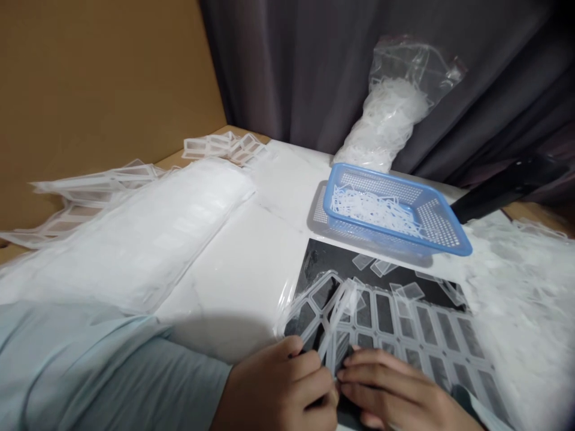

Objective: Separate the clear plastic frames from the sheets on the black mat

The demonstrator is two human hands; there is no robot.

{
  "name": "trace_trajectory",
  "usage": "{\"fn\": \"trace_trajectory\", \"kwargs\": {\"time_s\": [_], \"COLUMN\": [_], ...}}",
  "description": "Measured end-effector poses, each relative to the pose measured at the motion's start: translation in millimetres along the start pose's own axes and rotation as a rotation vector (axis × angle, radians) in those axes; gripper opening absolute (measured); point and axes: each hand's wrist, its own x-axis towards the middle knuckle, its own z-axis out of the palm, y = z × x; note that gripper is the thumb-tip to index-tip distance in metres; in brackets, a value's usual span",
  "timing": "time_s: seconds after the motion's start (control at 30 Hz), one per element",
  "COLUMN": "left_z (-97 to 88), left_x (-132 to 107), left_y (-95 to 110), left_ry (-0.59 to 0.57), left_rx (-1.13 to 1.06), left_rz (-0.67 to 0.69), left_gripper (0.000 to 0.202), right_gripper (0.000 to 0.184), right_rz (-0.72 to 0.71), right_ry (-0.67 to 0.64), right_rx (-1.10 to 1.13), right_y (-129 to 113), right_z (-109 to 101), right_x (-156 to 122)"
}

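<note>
Frame sheet (392, 336), clear plastic w/ two rows of rectangular windows, lies on a dark mat (332, 257) at the near side of the worktop (229, 263), right of centre; its left end is bent up. Left hand (287, 386) is curled at the near edge, thumb & fingers on the bent end, apparently pinching it, tho the fingertips are partly hidden. Right hand (390, 383) is just beside it, fingers close together & reaching left over the sheet's near edge; can't tell if it grips. Loose clear rectangles (363, 261) lie on the mat's far strip, some overlapping the sheet. Beyond: blue basket (438, 220) w/ thin white plastic bits (372, 209) inside. Behind that, clear bag (390, 114), approx. half full of similar bits, up against a grey curtain (291, 72). Far right, a dark object (498, 185), type unclear. Right side: big heap of translucent pcs (521, 299). Left side: long white bundle (139, 227), w/ more windowed sheets (224, 145) behind, nr a brown panel (103, 78).
</note>
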Motion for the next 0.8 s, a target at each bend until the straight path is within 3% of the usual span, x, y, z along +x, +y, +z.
{"fn": "trace_trajectory", "kwargs": {"time_s": [0.23,0.5,0.8], "left_z": [-7.6,-8.9,-9.6], "left_x": [-2,-1,0], "left_y": [-5,-5,-6], "left_ry": [-0.170,-0.174,-0.152], "left_rx": [-0.001,-0.008,-0.035], "left_rz": [0.067,0.067,0.066], "left_gripper": [0.028,0.022,0.016], "right_gripper": [0.021,0.026,0.023], "right_rz": [0.083,0.172,0.228], "right_ry": [0.028,-0.067,-0.027], "right_rx": [0.223,0.311,0.377], "right_y": [6,6,5], "right_z": [3,1,2], "right_x": [-9,-16,-14]}}
